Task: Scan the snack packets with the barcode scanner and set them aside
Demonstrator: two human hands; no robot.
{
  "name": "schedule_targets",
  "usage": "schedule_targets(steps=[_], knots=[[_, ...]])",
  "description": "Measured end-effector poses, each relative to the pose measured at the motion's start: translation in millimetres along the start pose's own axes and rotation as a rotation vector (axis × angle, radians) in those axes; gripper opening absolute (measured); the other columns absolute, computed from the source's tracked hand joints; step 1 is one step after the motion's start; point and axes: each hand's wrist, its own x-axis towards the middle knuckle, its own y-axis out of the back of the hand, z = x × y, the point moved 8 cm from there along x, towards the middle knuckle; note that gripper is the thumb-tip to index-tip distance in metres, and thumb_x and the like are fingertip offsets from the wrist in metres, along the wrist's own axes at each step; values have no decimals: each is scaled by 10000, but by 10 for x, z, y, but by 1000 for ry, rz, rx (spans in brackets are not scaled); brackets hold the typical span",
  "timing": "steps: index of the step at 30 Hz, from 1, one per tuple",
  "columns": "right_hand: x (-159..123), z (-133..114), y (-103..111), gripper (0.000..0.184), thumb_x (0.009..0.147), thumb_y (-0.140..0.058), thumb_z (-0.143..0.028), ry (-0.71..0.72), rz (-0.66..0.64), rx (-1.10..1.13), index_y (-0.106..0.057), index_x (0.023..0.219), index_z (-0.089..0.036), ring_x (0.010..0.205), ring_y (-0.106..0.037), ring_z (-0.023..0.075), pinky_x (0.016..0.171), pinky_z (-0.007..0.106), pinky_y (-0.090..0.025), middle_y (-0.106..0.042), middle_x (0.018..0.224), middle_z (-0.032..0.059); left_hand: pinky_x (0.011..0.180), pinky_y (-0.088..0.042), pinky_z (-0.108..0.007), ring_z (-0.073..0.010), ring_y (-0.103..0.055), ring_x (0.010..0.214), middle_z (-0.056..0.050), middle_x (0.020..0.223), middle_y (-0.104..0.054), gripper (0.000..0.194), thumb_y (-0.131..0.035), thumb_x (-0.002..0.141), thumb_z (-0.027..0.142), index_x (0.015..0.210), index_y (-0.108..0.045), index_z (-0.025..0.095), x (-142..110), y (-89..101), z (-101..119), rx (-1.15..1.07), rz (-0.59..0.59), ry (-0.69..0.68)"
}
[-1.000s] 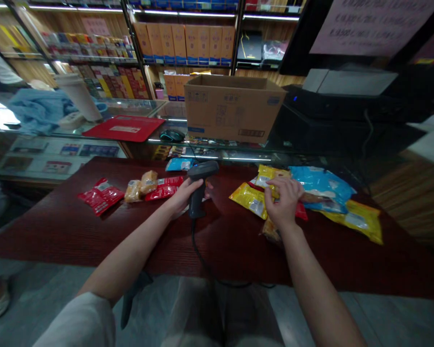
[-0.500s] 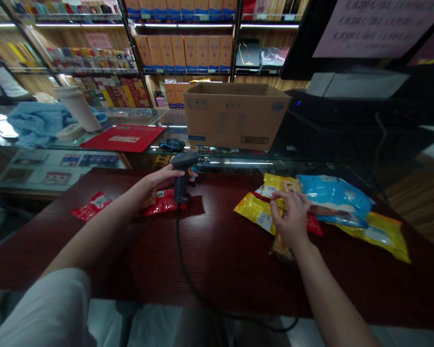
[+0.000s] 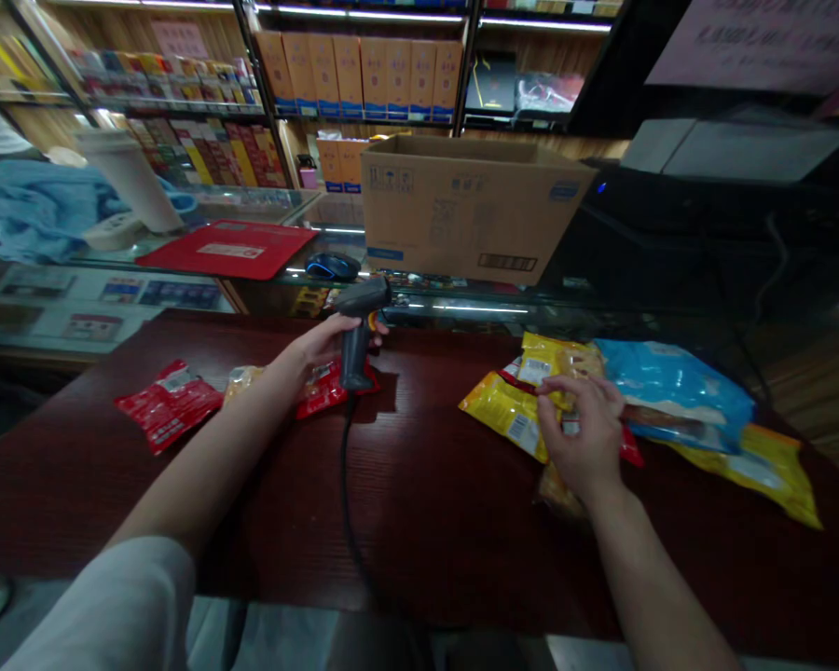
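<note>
My left hand [image 3: 332, 340] is wrapped round a dark grey barcode scanner [image 3: 356, 340], whose head points toward the back of the counter. Behind that hand lie red snack packets [image 3: 322, 387], partly hidden by my forearm. Over a pile on the right, my right hand [image 3: 584, 429] has thumb and forefinger closed at the red edge of a snack packet [image 3: 521, 377]. Yellow packets [image 3: 507, 415] with barcode labels lie beside and under these fingers. A large blue packet [image 3: 678, 387] rests against the pile, overlapping another yellow packet [image 3: 755, 466].
A red packet [image 3: 171, 405] lies at the left of the brown table [image 3: 419, 522]. The scanner's cable [image 3: 346, 494] runs to the table's front edge. Behind stand a cardboard box [image 3: 461, 219], a mouse [image 3: 332, 267], a red mat [image 3: 234, 250] and a white cup [image 3: 130, 182].
The view has shifted down slightly. The scanner stays in my left hand, a little more upright, and more of the red packets at left shows. My right hand stays at the packet pile.
</note>
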Motion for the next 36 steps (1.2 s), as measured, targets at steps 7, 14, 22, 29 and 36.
schedule_targets(steps=[7, 14, 22, 29, 36], knots=[[-3, 38, -81, 91, 909, -541, -259, -62, -46, 45, -613, 957, -230, 830, -646, 230, 979, 448, -412, -711, 834, 35, 739, -562, -304, -221, -731, 845, -183, 1039, -767, 417, -758, 753, 389, 1032, -704, 84, 188, -741, -245, -41, -128, 14], [-135, -2, -483, 154, 932, -507, -244, -69, -416, 73, -656, 945, -210, 886, -666, 235, 978, 440, -380, -754, 902, 61, 625, -515, -245, -140, -677, 684, -165, 1023, -775, 481, -747, 739, 431, 1071, -680, 89, 307, -1401, -335, -143, -100, -82], [-208, -209, -646, 286, 943, -608, -463, -30, -769, -61, -749, 941, -213, 1050, -604, 276, 1017, 468, -314, -752, 1035, 93, 585, -533, -229, -91, -631, 605, -87, 932, -758, 358, -765, 783, 349, 1009, -612, 118, -102, -1727, 57, -150, 85, -106], [-263, -401, -791, 457, 902, -612, -620, -107, -954, -95, -752, 820, -192, 999, -621, 316, 941, 477, -336, -746, 980, 133, 529, -507, -184, -86, -605, 576, -29, 732, -703, 366, -770, 787, 393, 975, -620, 116, -542, -1462, -30, -182, 321, -62], [-354, -417, -911, 257, 875, -706, -435, -237, -1014, -31, -721, 809, -187, 972, -648, 290, 906, 434, -365, -754, 966, 111, 635, -578, -235, -140, -687, 711, -98, 937, -763, 307, -620, 838, 321, 1045, -636, 95, -544, -1405, -220, -244, 352, 10]])
